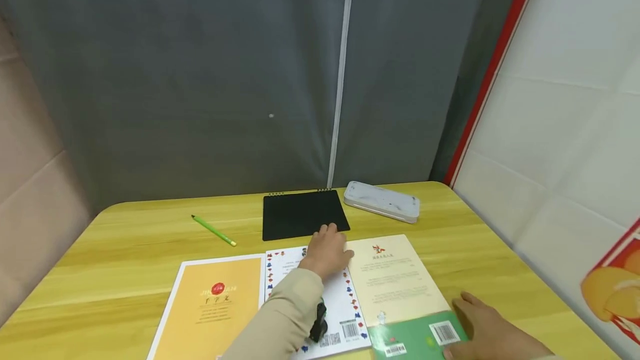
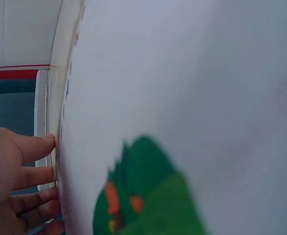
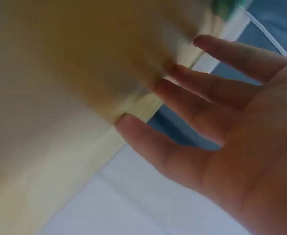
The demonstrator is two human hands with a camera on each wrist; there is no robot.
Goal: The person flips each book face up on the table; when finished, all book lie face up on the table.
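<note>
Resting under left hand fingers, white book.

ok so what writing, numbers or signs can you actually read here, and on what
Orange book: red round emblem and a line of characters, too small to read.
Cream and green book: red mark, blurred lines of text, barcodes, unreadable.
White book: barcode and QR code, digits unreadable.
Nothing legible elsewhere.

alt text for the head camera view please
A person's left hand rests on a white book between an orange book and a cream-and-green book, near their right hand, on a wooden table.
</note>
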